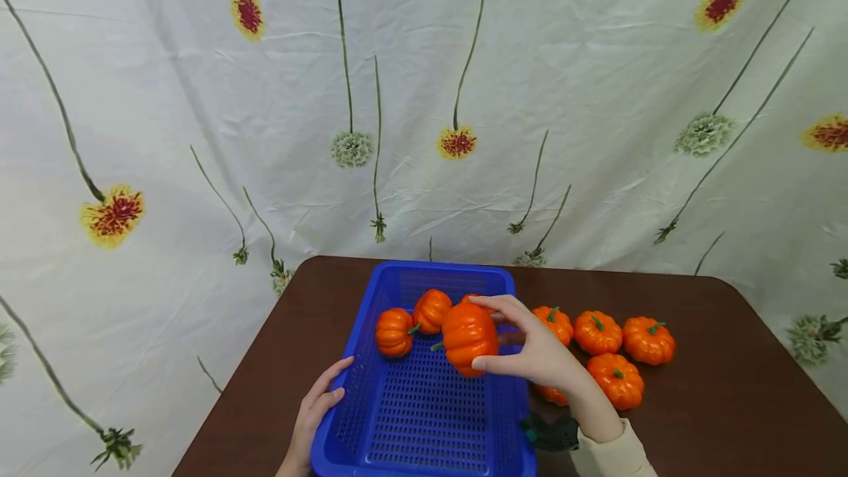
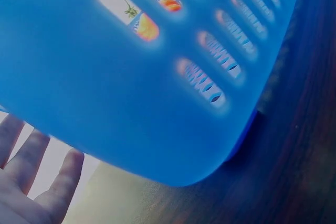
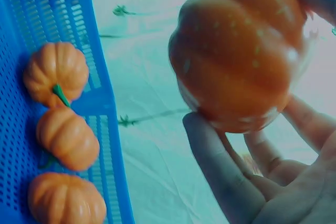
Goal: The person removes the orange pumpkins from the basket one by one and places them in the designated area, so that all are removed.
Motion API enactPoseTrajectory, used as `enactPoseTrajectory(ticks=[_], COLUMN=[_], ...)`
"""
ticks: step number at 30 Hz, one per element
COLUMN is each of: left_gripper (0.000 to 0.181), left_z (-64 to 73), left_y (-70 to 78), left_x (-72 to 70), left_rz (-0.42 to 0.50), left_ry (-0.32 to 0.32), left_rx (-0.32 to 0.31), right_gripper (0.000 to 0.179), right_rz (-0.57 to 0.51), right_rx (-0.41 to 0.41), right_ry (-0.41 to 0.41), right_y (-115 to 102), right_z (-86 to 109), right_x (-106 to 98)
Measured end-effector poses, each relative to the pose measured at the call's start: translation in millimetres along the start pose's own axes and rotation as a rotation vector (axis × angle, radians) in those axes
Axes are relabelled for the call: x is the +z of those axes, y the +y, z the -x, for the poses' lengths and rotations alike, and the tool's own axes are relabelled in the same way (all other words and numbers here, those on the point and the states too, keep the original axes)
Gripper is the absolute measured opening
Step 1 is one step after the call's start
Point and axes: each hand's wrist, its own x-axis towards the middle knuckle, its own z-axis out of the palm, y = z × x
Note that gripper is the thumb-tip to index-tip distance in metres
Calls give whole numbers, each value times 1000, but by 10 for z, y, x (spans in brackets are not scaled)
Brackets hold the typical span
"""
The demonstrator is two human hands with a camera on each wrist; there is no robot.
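My right hand point(image 1: 539, 344) holds a small orange pumpkin point(image 1: 469, 337) between thumb and fingers, raised over the blue plastic basket point(image 1: 424, 418). Its green stem points left in the head view. In the right wrist view the held pumpkin point(image 3: 239, 51) fills the upper right, thumb and fingertips pressed on its skin. Three more pumpkins lie inside the basket near its far end, one at the left point(image 1: 394, 333), another point(image 1: 432, 311) beside it and a third partly hidden behind the held one. My left hand point(image 1: 314, 414) touches the basket's left side, fingers fairly straight.
Right of the basket, several orange pumpkins point(image 1: 598, 333) sit on the dark brown table point(image 1: 715, 389); one is partly covered by my right hand and forearm. A white cloth point(image 1: 411, 94) with printed flowers hangs behind the table. A dark band point(image 1: 553, 433) circles my right wrist.
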Motion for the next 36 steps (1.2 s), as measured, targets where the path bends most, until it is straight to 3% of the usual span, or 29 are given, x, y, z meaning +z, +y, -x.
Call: enactPoseTrajectory(ticks=[8, 16, 21, 28, 32, 36], left_gripper=[44, 44, 43, 43, 43, 43], left_z=[8, 3, -3, -12, -17, -12], left_y=[1, -14, -9, -7, -16, -20], left_x=[1, 5, -8, -13, -14, -12], left_rz=[11, 11, 12, 28, 22, 8], left_ry=[-9, -13, -24, -32, -33, -13], left_rx=[-2, 7, 44, 46, 42, 31], right_gripper=[64, 63, 68, 71, 67, 66], right_rz=[-90, -96, -123, -212, -239, -264], right_rx=[-37, -38, -10, 0, 3, 14], right_ry=[197, 428, 501, 598, 676, 752], right_y=[52, 231, 300, 441, 593, 950], right_z=[295, 594, 774, 1022, 1160, 1315], right_x=[-181, -411, -547, -682, -739, -871])
